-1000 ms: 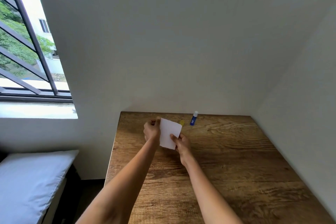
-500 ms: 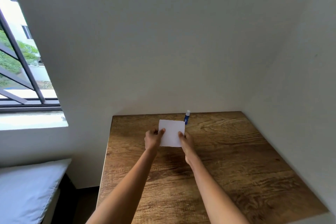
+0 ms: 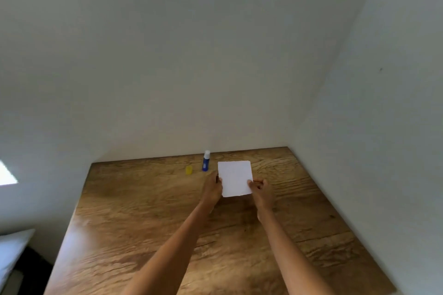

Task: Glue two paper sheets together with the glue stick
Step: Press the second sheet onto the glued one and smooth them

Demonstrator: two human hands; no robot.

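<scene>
A small white paper sheet (image 3: pixel 235 177) is held over the far part of the wooden table (image 3: pixel 148 218). My left hand (image 3: pixel 212 189) pinches its left edge and my right hand (image 3: pixel 262 190) pinches its lower right edge. Whether it is one sheet or two stacked, I cannot tell. A blue glue stick (image 3: pixel 205 161) with its white tip bare lies just left of the paper, near the back wall. Its yellow cap (image 3: pixel 189 170) sits on the table a little further left.
White walls close the table at the back and on the right. A white cushion (image 3: pixel 12 251) lies low at the left, beyond the table's left edge.
The paper and both hands have shifted right, past the glue stick, which now lies to the paper's left. The view has swung right, so the window is almost out of frame.
</scene>
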